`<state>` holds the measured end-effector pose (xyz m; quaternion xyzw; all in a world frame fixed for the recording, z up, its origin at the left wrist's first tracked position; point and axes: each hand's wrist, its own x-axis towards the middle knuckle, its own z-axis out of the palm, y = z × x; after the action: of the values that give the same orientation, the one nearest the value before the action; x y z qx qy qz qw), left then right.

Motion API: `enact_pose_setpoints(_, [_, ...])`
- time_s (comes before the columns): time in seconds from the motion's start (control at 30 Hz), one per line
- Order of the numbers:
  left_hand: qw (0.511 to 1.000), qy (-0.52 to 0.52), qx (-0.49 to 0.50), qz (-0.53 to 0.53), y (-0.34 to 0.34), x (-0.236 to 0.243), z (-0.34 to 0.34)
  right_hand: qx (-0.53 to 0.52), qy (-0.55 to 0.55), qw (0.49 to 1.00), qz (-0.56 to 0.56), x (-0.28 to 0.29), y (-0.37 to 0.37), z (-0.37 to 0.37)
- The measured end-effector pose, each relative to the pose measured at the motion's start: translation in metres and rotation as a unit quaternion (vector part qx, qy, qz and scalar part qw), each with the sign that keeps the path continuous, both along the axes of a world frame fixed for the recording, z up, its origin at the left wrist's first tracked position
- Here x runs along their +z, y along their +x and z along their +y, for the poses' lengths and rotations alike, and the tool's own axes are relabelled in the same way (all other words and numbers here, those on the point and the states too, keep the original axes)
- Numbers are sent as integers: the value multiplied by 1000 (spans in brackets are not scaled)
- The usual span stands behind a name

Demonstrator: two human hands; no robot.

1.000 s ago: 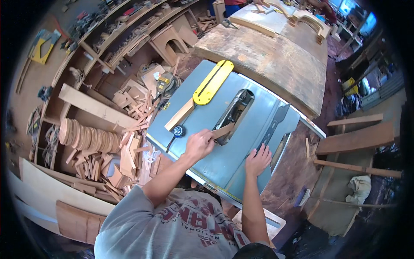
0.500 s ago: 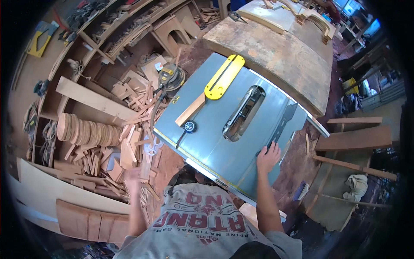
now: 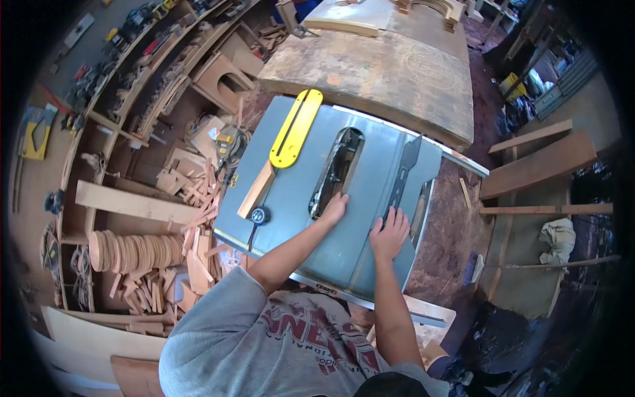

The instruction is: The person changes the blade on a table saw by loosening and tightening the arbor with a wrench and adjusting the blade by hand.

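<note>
A grey table saw top [image 3: 251,172] has an open oval slot [image 3: 336,172] with dark metal parts inside. My left hand [image 3: 334,206] reaches to the slot's near right edge, fingers curled inward; whatever they grip is hidden. My right hand [image 3: 390,231] rests with fingers apart beside a black push stick [image 3: 406,165] lying along the right of the top. A yellow insert plate [image 3: 295,129] with a long slit lies left of the slot, touching a wooden strip [image 3: 256,190]. A round blue-and-black gauge [image 3: 260,216] sits near that strip.
A wide worn workbench [image 3: 370,79] stands beyond the saw. Shelves of tools [image 3: 126,73], wood offcuts [image 3: 185,185], stacked plywood pieces [image 3: 135,251] and a power tool [image 3: 229,142] fill the left. Boards on a rack [image 3: 536,169] and a yellow bucket [image 3: 509,87] are at right.
My left hand held a small wooden piece at the slot, swung down off the top without it visible, then came back to the slot. My right hand stayed by the push stick.
</note>
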<state>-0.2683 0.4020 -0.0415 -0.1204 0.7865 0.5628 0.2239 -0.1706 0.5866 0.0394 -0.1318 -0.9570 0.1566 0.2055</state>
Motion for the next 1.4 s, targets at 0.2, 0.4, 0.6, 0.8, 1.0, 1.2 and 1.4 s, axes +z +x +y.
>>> enact_pose_setpoints(0.2, [935, 234, 98, -247, -38, 31, 29, -17, -19, 1000, -6, -5, 5, 17])
enact_pose_setpoints(0.4, [952, 196, 76, -222, -48, 12, 24, -9, -30, 1000, -1, 0, 2, 12])
enact_pose_setpoints(0.6, [936, 235, 72, -252, -63, -28, 16, -10, -42, 999, -11, 3, -1, 12])
enact_pose_setpoints(0.8, [929, 236, 65, -278, -70, -38, 20, -16, -45, 999, -17, 3, -1, 14])
enact_pose_setpoints(1.0, [921, 263, 80, -275, -74, -46, 17, -11, -44, 999, -10, 6, -4, 11])
enact_pose_setpoints(1.2, [925, 255, 60, -274, -73, -49, 20, -16, -50, 999, -16, 5, -2, 14])
enact_pose_setpoints(1.4, [912, 273, 72, -298, -77, -66, 18, -16, -50, 998, -21, 3, -1, 15])
